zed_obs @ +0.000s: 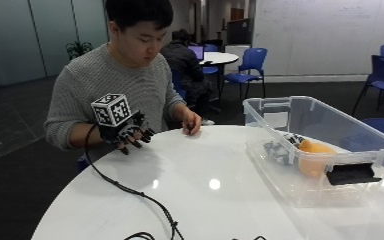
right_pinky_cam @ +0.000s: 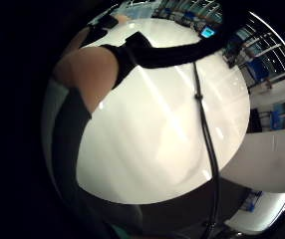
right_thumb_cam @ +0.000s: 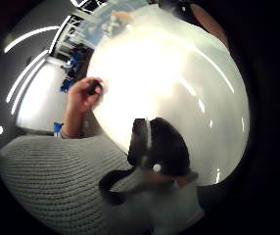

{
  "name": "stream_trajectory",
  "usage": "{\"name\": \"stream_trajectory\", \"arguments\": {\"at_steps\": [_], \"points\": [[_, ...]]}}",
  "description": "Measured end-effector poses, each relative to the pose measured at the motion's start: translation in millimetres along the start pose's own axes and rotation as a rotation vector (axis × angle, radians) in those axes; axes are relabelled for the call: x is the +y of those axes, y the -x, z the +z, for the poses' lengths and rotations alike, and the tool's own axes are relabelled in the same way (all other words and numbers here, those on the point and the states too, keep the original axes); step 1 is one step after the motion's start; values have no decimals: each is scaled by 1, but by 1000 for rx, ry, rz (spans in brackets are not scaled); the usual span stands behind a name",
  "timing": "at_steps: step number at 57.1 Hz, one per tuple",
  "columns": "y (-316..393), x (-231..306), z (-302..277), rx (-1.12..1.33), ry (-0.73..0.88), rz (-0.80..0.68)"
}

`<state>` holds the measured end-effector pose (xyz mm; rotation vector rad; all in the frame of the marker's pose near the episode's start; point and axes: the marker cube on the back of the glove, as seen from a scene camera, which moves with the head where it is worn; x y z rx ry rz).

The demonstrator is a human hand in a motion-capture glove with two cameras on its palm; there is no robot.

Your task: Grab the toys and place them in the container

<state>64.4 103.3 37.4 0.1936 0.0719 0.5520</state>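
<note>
In the outside view my gloved right hand [zed_obs: 129, 132] hangs just above the near left edge of the round white table [zed_obs: 198, 185], fingers loosely curled downward and holding nothing. A clear plastic container [zed_obs: 378, 137] stands on the right side of the table. Inside it lie an orange toy [zed_obs: 314, 156] and a grey-and-white striped toy [zed_obs: 278, 147]. My bare left hand [zed_obs: 191, 122] rests on the table's far edge. In the thumb side palm view that bare hand [right_thumb_cam: 81, 98] pinches a small dark thing [right_thumb_cam: 95, 87]. Both palm views show only bare tabletop [right_pinky_cam: 157, 139] below my hand.
The container has a black latch [zed_obs: 348, 174] on its near end. Blue chairs [zed_obs: 248, 62] and another round table [zed_obs: 218, 57] stand behind the person. A wide stretch of white tabletop lies between my gloved hand and the container.
</note>
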Motion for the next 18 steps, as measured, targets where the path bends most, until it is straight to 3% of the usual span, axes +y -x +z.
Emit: {"name": "stream_trajectory", "arguments": {"at_steps": [18], "points": [[-8,-12,-6,31,2,-6]]}}
